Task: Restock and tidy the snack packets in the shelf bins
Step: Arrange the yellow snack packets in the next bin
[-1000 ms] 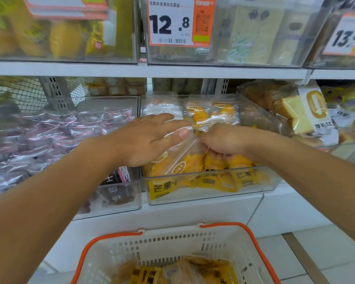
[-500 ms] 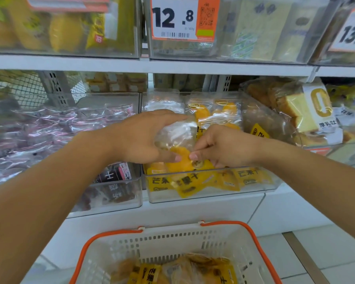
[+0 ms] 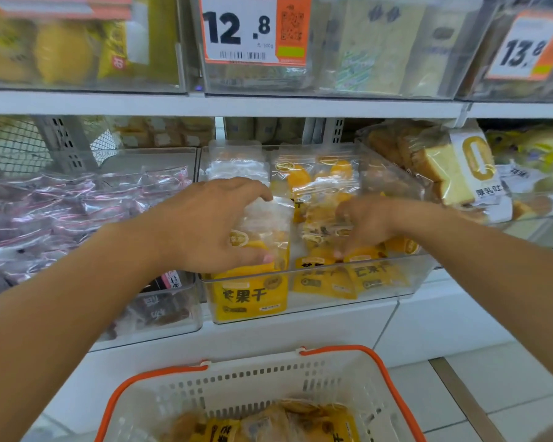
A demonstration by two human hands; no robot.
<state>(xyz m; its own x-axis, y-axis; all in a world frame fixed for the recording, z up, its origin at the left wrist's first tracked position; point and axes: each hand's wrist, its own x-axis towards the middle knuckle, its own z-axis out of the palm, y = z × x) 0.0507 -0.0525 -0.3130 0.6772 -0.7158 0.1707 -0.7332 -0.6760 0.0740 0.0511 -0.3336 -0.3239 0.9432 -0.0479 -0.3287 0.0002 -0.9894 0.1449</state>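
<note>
A clear plastic shelf bin (image 3: 406, 275) holds yellow dried-mango packets. My left hand (image 3: 211, 228) grips one upright packet (image 3: 262, 237) at the bin's front left, thumb at its lower part and fingers over its top. My right hand (image 3: 364, 224) reaches into the bin's right half, its fingers curled among the flat-lying packets (image 3: 326, 279); whether it holds one is hidden. More packets (image 3: 313, 177) stand at the back of the bin.
A white basket with an orange rim (image 3: 342, 349) sits below, holding more yellow packets (image 3: 268, 425). A bin of pink-wrapped snacks (image 3: 77, 205) lies to the left, bread packs (image 3: 444, 167) to the right. Price tags (image 3: 253, 27) hang on the upper shelf bins.
The left hand has stood a packet upright at the bin's front left. The right hand let go of that packet and moved right and deeper among the flat packets.
</note>
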